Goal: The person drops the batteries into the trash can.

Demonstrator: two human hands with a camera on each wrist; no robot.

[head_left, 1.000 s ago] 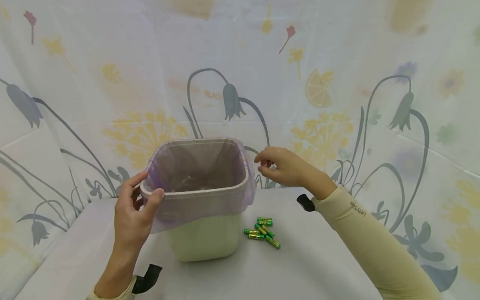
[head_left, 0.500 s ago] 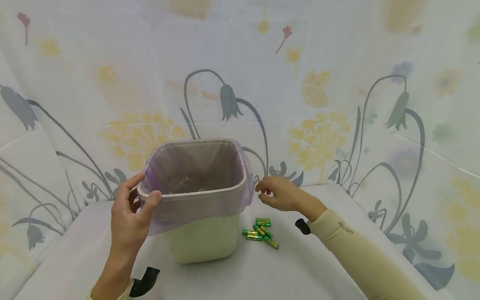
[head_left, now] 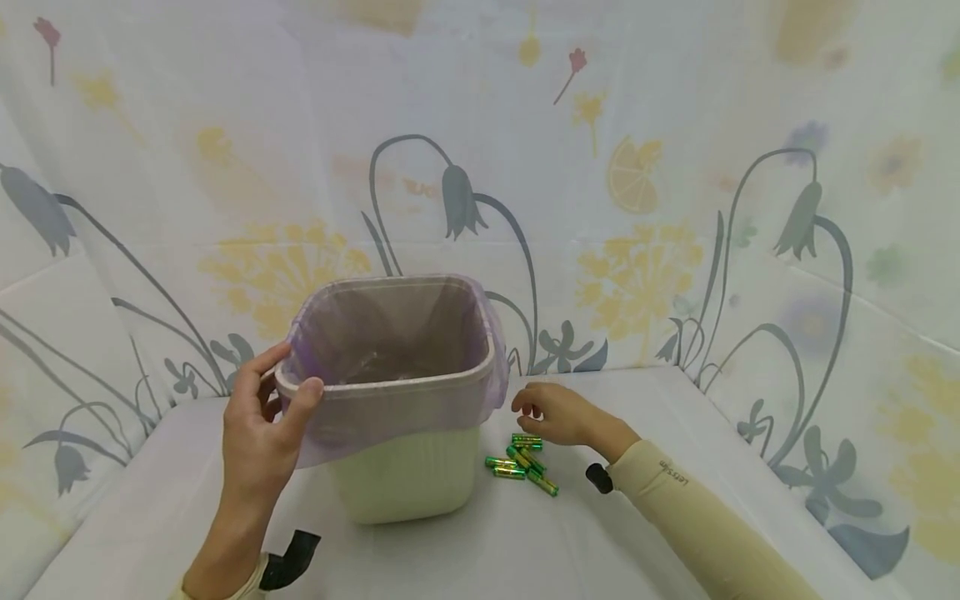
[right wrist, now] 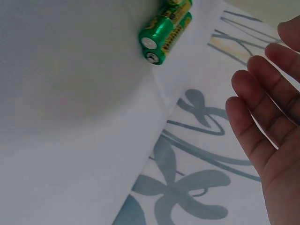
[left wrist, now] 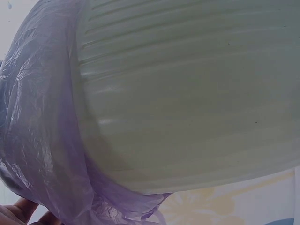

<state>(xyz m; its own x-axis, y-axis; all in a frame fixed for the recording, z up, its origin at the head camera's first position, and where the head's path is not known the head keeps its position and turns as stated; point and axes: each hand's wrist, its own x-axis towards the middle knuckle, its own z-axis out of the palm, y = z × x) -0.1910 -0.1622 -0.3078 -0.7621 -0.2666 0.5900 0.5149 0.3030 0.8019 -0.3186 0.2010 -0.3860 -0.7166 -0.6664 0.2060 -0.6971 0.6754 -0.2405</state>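
A pale green trash bin stands on the table, a thin purple bag lining it and folded down over its rim. My left hand grips the bin's near left corner, thumb over the rim at the front and fingers at the side. In the left wrist view, bag film hangs beside the ribbed wall. Right of the bin lie several green and gold batteries in a loose group. Just behind and above them hovers my right hand, fingers loosely bent and holding nothing. The right wrist view shows two or more batteries apart from the fingers.
The table has a white cover. Behind it hangs a white sheet with flower prints. Black wrist pieces show on both cuffs.
My right hand has come down from beside the bin's rim to near table level, close to the batteries. The left hand and bin have kept their places.
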